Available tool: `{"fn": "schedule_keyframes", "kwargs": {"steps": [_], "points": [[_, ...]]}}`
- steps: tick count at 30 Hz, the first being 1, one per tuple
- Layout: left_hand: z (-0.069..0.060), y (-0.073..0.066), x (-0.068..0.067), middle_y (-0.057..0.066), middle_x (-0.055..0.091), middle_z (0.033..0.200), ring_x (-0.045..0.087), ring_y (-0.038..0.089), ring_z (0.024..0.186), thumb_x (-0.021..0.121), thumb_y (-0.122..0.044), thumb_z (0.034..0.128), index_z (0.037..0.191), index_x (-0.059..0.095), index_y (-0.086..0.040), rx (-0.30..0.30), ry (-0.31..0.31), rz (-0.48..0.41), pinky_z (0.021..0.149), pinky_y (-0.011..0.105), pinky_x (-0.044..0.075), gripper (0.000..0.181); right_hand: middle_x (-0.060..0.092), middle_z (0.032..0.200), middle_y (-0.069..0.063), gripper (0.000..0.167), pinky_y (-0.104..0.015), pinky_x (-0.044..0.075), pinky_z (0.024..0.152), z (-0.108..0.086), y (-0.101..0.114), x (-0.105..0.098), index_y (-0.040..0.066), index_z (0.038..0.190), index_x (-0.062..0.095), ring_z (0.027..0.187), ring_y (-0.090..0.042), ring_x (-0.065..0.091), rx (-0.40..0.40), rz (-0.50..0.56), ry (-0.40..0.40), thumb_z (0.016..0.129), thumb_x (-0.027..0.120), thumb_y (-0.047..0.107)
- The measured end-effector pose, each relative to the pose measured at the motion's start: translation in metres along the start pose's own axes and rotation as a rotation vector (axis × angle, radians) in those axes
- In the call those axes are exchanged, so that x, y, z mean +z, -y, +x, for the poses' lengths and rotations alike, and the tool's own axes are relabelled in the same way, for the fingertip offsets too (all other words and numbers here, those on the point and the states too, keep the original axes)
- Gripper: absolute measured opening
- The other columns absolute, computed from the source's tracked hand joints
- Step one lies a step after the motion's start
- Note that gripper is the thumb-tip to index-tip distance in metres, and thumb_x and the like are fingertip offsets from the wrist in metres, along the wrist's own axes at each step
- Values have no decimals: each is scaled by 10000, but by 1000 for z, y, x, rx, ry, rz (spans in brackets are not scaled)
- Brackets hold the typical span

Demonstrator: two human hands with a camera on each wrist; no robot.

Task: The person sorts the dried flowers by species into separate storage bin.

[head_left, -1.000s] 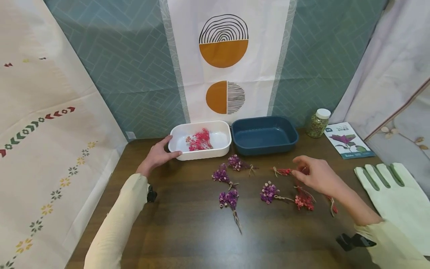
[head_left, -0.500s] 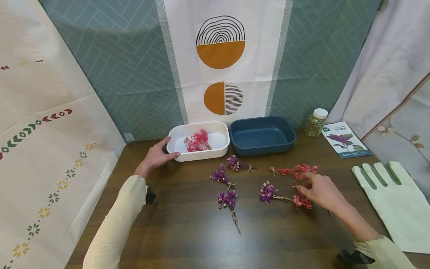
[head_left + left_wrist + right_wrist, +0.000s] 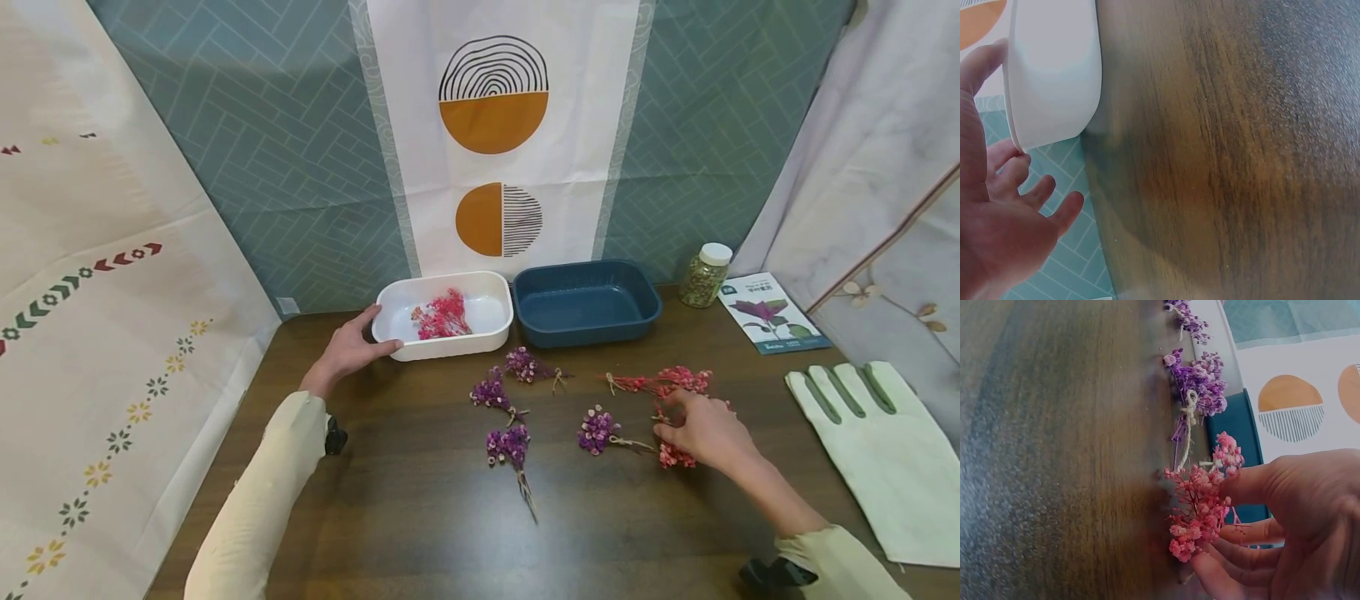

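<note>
My left hand (image 3: pixel 347 348) grips the left end of the white tray (image 3: pixel 480 342), its thumb on the near side and fingers at the far rim. A pinkish-red dried-flower bunch (image 3: pixel 444 315) lies inside. On the table's right half, my right hand (image 3: pixel 708 429) is down at a coral-red dried-flower bunch (image 3: pixel 1200 506). Its thumb and fingers curl round that bunch, which still lies low at the table; the exact contact is partly hidden by blossoms. Just beyond lies another red bunch (image 3: pixel 686 379), tied with twine. Left of the hand is a purple dried-flower bunch (image 3: pixel 597 430).
A dark blue tray (image 3: pixel 596 335) stands beside the white one. More purple bunches (image 3: pixel 512 446) lie mid-table. Farther right are a white-lidded jar (image 3: pixel 703 279), a flower-printed packet (image 3: pixel 774 313) and a pale glove (image 3: pixel 873 450). Cloth hangs behind the table.
My right hand has moved from the farther red bunch toward the nearer one, and its fingers have come down around it. The left hand stays on the white tray.
</note>
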State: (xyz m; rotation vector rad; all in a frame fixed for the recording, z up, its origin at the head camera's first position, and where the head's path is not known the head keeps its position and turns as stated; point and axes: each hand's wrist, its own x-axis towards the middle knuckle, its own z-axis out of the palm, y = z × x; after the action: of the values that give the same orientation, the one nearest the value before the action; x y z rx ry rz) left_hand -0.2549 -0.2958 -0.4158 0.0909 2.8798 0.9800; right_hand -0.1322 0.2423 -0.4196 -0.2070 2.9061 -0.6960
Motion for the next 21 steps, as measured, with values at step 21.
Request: {"fn": "schedule_keyframes", "kwargs": {"steps": [21], "points": [[2,2,0,184,215,1626,243,420,1450,742,-495,850,1594,226,-76,10,-3,7,1111,627,260,997,635,756,-30,340,-420,467,473,4,-3,8,6,1146,672,637,-225,553,49,-49,3,837,744,127]]}}
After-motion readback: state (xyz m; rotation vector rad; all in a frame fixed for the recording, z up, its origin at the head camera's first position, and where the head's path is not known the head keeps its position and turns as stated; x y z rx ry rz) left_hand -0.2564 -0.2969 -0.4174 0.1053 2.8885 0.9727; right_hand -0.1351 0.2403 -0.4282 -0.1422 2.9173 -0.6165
